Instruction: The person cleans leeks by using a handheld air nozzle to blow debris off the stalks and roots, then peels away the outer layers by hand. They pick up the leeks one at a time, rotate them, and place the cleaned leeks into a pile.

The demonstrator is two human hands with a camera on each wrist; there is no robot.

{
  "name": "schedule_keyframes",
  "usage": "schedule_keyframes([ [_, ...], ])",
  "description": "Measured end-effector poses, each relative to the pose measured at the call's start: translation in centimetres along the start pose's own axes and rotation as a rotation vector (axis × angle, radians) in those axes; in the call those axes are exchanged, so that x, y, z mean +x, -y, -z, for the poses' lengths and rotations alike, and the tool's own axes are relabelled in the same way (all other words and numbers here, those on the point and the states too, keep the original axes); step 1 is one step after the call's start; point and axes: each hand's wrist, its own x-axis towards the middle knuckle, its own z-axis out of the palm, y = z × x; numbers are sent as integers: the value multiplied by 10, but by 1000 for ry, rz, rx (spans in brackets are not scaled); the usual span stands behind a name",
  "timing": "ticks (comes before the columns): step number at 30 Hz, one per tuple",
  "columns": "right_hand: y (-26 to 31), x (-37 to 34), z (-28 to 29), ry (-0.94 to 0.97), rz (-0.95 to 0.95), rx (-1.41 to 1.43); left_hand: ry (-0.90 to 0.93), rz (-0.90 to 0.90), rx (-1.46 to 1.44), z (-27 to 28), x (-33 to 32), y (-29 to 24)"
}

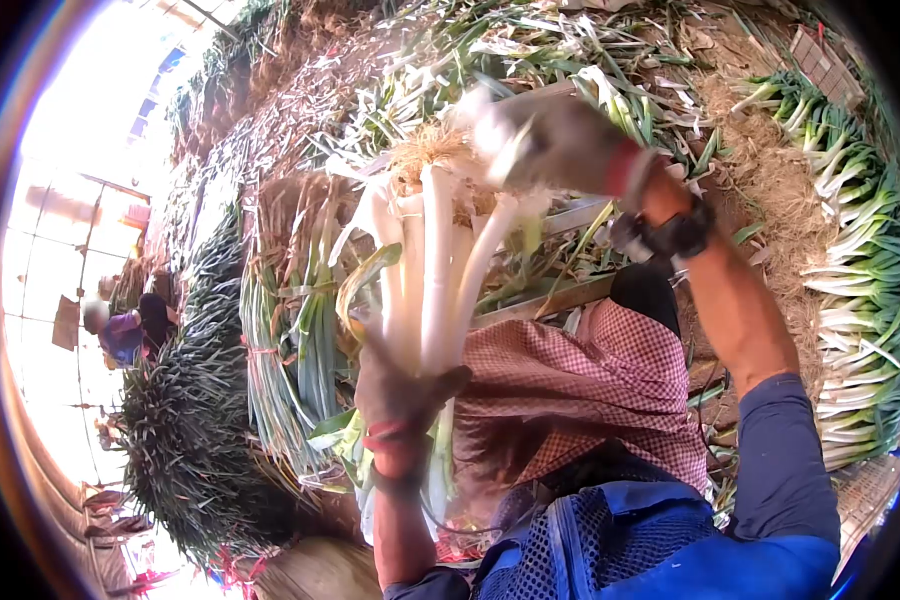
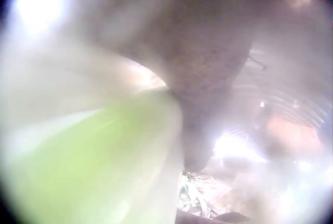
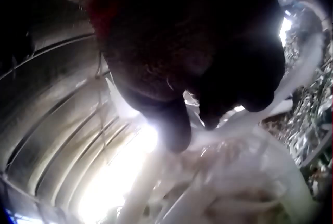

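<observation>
My gloved left hand [image 1: 400, 395] grips a bunch of thick white leeks [image 1: 436, 270], held upright with the stringy roots [image 1: 430, 150] at the top. Their green leaves hang below the hand. Close up in the left wrist view, a blurred green and white stalk [image 2: 99, 156] lies against the dark glove [image 2: 203, 62]. Beside the root ends is my gloved right hand [image 1: 560, 140], motion-blurred. Seen from the right wrist, its fingers [image 3: 177, 128] curl down over a pale strip of leek skin [image 3: 291, 86], with white stalks just under them.
Tied bundles of leeks [image 1: 295, 310] stand left of my lap, near a large dark green heap [image 1: 200, 430]. Trimmed leeks [image 1: 860, 320] line the right side. Loose peelings [image 1: 410, 100] cover the ground ahead. Another person [image 1: 135, 325] sits far left.
</observation>
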Motion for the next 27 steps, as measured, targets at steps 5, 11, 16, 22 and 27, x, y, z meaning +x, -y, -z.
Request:
schedule_keyframes([
  [5, -2, 29, -31, -157, -71, -442, -72, -108, 9, -10, -1, 1],
  [11, -69, 51, 57, -314, -520, -517, -61, -145, 123, -10, -3, -5],
  [16, 21, 32, 0, 56, 110, -483, -7, -153, 139, -14, 4, -9],
  [22, 102, 19, -38, 319, 180, -965, 0, -169, 264, -18, 3, -8],
  [27, 113, 2, -49, 242, 407, -1130, -16, -164, 294, -21, 0, -15],
])
